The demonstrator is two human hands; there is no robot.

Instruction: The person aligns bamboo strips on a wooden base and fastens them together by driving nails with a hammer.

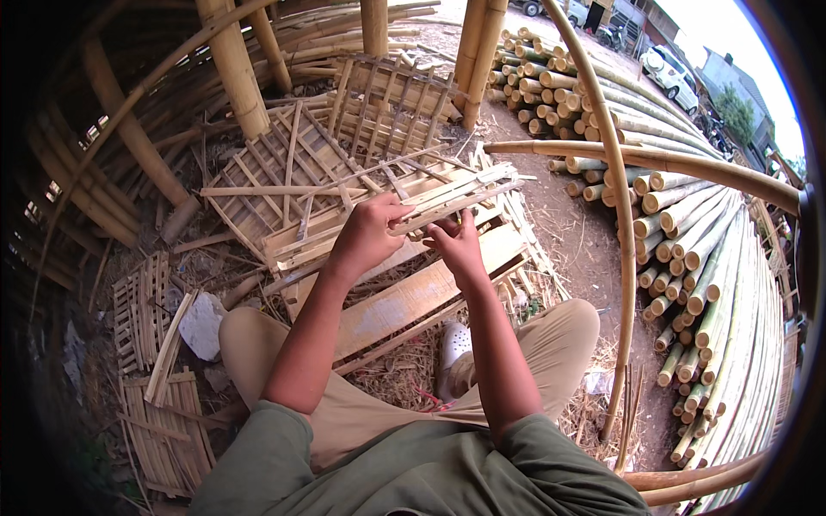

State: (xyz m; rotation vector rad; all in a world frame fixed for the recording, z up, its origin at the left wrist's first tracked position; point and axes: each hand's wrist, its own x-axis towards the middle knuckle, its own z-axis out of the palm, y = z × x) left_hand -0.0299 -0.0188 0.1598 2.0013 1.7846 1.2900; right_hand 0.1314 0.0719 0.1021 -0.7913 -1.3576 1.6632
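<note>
Holding a bundle of thin bamboo strips [465, 197] is the step which I see in hand, and perhaps the strips are being set even against each other; this is only my judgement. The bundle is in the air in front of the person, above a pile of pieces of bamboo and wood. Its long axis goes slantwise, from the near end at the lower left to the far end at the upper right, and the far end points away from the body and to the right. The ends there do not finish in one line.

The left hand [366, 230] has its fingers closed around the near end. The right hand [460, 249] is under the middle of the strips, with fingers bent; its tips are partly hidden, so I cannot tell if it pinches a strip or only touches it. In my opinion, the next move calls for a firm left grip and a light guiding by the right fingers, keeping the strips parallel.

Below the hands lies a pale wooden board [387, 311], between the person's bent legs. Behind the bundle are a crossed-slat panel [277, 156] and another leaning panel [391, 110]. On the right, farther out, is a big stack of round poles [693, 279].
</note>
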